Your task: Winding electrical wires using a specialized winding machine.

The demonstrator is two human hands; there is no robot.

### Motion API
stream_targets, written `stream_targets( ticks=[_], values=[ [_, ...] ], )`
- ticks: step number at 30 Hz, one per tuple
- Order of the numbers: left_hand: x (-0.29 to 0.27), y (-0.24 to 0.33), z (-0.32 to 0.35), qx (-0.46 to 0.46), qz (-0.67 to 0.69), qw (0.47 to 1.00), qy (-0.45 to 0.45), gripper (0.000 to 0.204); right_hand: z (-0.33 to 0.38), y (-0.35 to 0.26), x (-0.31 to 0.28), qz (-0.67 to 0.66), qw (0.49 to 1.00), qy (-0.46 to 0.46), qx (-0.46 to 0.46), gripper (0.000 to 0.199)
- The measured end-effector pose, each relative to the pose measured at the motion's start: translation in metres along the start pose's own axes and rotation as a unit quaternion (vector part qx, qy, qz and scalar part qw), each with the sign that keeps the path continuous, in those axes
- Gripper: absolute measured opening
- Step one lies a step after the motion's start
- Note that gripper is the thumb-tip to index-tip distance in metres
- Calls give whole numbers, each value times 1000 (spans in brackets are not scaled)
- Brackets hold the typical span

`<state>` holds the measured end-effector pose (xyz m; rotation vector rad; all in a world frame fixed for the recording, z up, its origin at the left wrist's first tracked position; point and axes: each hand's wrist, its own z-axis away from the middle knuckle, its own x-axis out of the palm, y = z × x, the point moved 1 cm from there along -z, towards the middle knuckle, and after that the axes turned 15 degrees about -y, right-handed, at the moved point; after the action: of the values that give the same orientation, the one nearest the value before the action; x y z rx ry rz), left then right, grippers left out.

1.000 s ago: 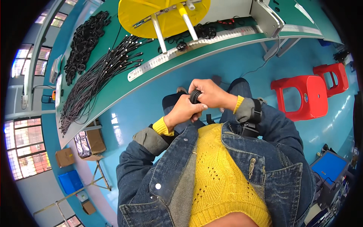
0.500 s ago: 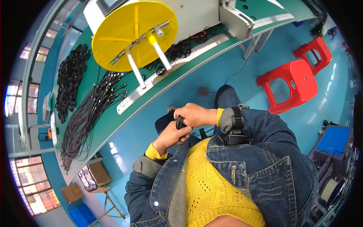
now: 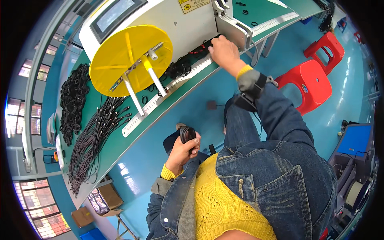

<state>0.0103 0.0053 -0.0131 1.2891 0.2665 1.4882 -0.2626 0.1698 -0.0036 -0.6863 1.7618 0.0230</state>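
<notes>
My left hand [image 3: 183, 154] is closed round a coiled black cable [image 3: 187, 134], held upright in front of my lap. My right hand [image 3: 225, 52] is stretched out to the table's front edge, beside the machine's metal bracket [image 3: 236, 34]. Its fingers curl down at a heap of black loops [image 3: 180, 68] with a few red bits; what they pinch, if anything, is hidden. The white machine [image 3: 160, 24] carries a yellow disc [image 3: 132, 60] with two pale pegs sticking out toward me.
On the green table [image 3: 116, 136] lie dark cables [image 3: 94, 140], a pile of black coils [image 3: 75, 102] and a steel ruler [image 3: 152, 105] along the edge. Two red stools [image 3: 316, 86] stand to the right. A cardboard box [image 3: 110, 196] is at the lower left.
My right hand has left the coiled cable and reached up to the table by the bracket. My left hand keeps the coil, now tipped more upright. The view has shifted slightly.
</notes>
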Motion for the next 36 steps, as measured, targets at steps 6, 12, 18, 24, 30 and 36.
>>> stream_targets(
  ticks=[6, 12, 18, 24, 30, 36],
  values=[
    [-1, 18, -3, 46, 37, 997, -41, 15, -24, 32, 22, 54, 999, -5, 5, 18],
    [-9, 17, -5, 125, 64, 990, -13, 18, 63, -25, -8, -753, 574, -278, 160, 16],
    [4, 19, -14, 162, 60, 984, 32, 18, 137, -81, -13, -761, 439, -451, 159, 13],
    [-1, 16, -4, 100, -103, 983, 110, 14, 151, -94, 1, -733, 446, -497, 129, 12],
    [-12, 9, 11, 114, -152, 972, 140, 13, 173, -104, -4, -806, 409, -427, 30, 12],
    [-3, 7, 6, 105, -186, 974, 73, 13, 144, -85, -20, -674, 535, -509, 5, 20]
  ],
)
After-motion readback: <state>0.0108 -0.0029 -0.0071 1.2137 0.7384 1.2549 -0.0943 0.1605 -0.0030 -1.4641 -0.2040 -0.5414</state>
